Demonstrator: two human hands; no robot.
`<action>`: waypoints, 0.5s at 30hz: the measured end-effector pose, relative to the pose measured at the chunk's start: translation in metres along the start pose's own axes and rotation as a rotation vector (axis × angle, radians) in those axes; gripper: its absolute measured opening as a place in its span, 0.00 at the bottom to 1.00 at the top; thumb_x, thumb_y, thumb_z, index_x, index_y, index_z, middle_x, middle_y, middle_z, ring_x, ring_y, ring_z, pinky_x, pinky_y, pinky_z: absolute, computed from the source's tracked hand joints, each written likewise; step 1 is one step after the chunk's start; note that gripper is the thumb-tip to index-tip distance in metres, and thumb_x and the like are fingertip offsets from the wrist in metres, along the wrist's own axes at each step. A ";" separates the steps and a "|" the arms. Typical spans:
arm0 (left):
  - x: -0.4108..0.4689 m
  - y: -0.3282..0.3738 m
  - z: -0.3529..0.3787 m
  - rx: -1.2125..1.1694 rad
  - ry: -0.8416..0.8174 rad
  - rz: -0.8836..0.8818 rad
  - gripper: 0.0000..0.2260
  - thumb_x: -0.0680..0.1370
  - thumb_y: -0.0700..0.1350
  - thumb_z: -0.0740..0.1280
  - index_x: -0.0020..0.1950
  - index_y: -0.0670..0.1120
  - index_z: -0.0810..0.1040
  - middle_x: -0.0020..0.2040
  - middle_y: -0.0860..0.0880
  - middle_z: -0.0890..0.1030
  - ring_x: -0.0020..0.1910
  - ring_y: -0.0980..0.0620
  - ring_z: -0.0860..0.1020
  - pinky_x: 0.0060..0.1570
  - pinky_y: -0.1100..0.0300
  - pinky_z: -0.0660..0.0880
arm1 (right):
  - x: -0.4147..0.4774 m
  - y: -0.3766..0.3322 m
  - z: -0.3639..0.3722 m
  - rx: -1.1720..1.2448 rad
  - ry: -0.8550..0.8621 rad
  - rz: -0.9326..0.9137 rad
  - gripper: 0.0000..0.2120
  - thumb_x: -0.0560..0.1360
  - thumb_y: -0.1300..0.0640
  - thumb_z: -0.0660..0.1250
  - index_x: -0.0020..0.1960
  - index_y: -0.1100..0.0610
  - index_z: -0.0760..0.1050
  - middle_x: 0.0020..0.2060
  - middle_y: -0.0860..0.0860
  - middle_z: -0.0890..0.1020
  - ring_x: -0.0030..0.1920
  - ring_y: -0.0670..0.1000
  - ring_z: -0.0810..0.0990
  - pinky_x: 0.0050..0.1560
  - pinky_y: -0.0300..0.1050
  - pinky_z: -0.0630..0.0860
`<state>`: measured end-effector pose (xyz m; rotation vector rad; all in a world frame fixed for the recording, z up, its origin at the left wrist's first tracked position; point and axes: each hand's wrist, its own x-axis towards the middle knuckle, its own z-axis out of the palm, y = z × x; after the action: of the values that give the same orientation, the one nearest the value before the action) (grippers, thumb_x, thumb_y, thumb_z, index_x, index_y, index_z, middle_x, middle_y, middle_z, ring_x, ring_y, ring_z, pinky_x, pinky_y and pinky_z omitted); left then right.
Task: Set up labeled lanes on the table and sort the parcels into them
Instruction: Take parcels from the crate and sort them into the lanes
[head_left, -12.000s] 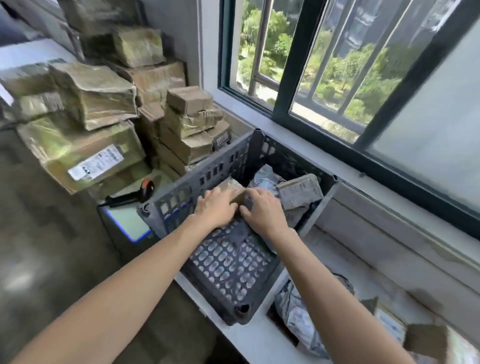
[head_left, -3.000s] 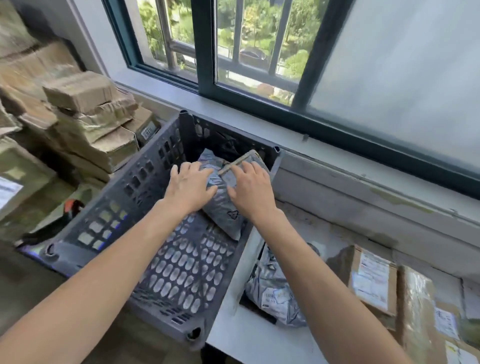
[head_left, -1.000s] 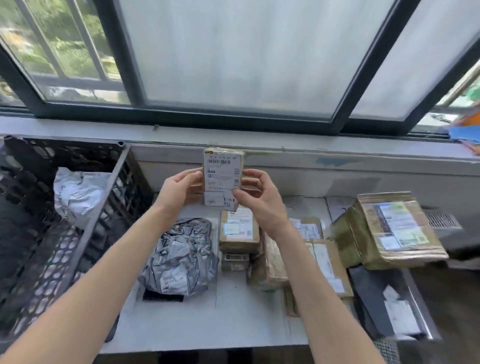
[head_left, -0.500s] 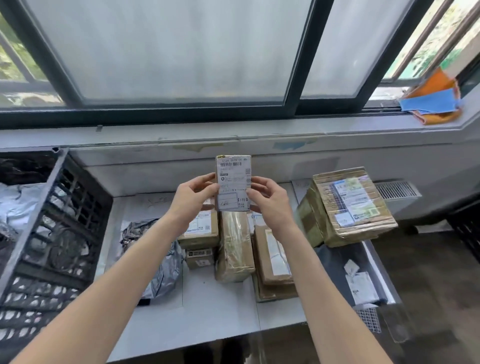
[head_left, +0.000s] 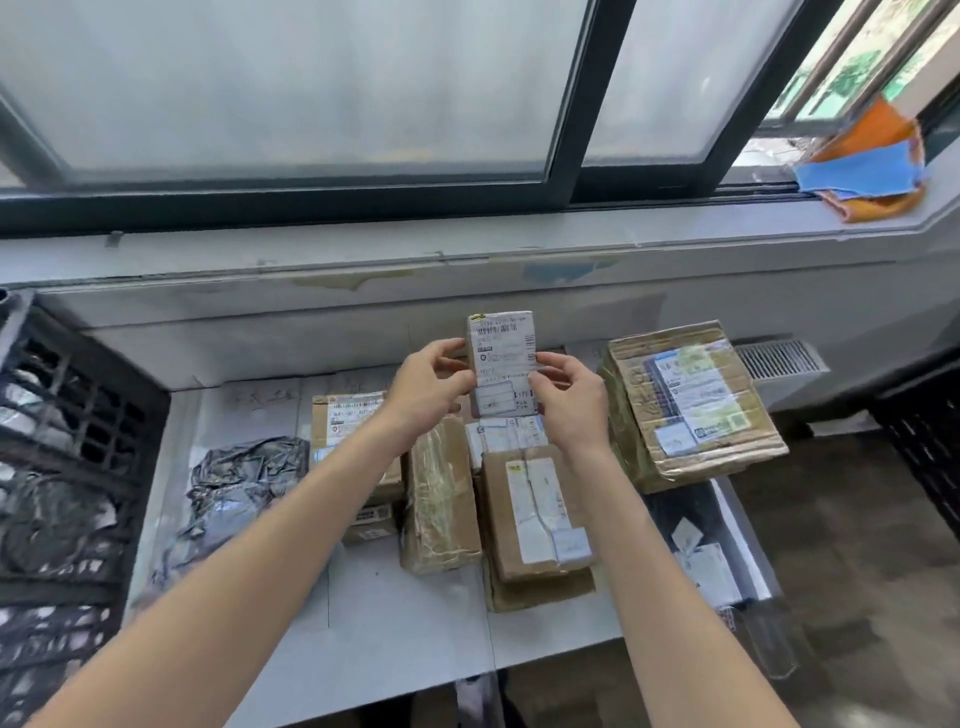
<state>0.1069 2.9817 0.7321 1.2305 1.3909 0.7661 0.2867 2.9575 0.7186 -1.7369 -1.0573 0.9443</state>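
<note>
I hold a small flat parcel (head_left: 502, 358) upright above the white table (head_left: 395, 623), its white shipping label facing me. My left hand (head_left: 431, 387) grips its left edge and my right hand (head_left: 569, 397) grips its right edge. Below it lie sorted parcels: a grey poly bag (head_left: 234, 499) on the left, a brown box (head_left: 340, 421) behind my left forearm, a taped narrow box (head_left: 441, 499), and a labelled brown box (head_left: 535, 514) stacked on another. A large taped carton (head_left: 691, 400) sits at the right end. Handwritten paper lane sheets (head_left: 260, 410) lie along the back.
A dark plastic crate (head_left: 67, 467) holding grey bags stands at the left. A dark flat mailer (head_left: 701, 551) lies at the table's right edge. The window sill (head_left: 467, 244) runs behind, with an orange and blue cloth (head_left: 867, 171) at its right end. Bare floor is to the right.
Twelve to three seconds ago both hands dug in the crate. They lifted the small parcel out and over the table; in the last second my view swung right while the grip stayed the same.
</note>
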 end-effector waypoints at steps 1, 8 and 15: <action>0.006 -0.001 0.005 0.037 0.001 -0.016 0.22 0.78 0.43 0.70 0.72 0.48 0.72 0.56 0.50 0.82 0.54 0.51 0.81 0.51 0.49 0.82 | 0.007 0.005 -0.001 -0.018 -0.016 0.006 0.10 0.77 0.62 0.70 0.58 0.57 0.81 0.49 0.50 0.85 0.51 0.48 0.84 0.54 0.54 0.83; 0.045 -0.006 0.049 0.317 -0.025 -0.159 0.13 0.82 0.49 0.61 0.60 0.48 0.81 0.55 0.50 0.84 0.54 0.50 0.80 0.57 0.52 0.77 | 0.057 0.046 -0.003 -0.143 -0.191 0.086 0.12 0.78 0.63 0.67 0.61 0.59 0.80 0.48 0.50 0.84 0.48 0.47 0.82 0.55 0.49 0.81; 0.072 -0.014 0.080 0.586 -0.080 -0.322 0.12 0.80 0.46 0.61 0.40 0.43 0.77 0.41 0.47 0.81 0.39 0.47 0.77 0.37 0.56 0.71 | 0.080 0.078 0.001 -0.290 -0.311 0.160 0.14 0.79 0.65 0.62 0.61 0.58 0.81 0.54 0.53 0.85 0.49 0.50 0.82 0.51 0.47 0.81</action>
<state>0.1884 3.0321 0.6807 1.4020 1.7568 0.0766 0.3342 3.0109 0.6334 -1.9765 -1.3225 1.2414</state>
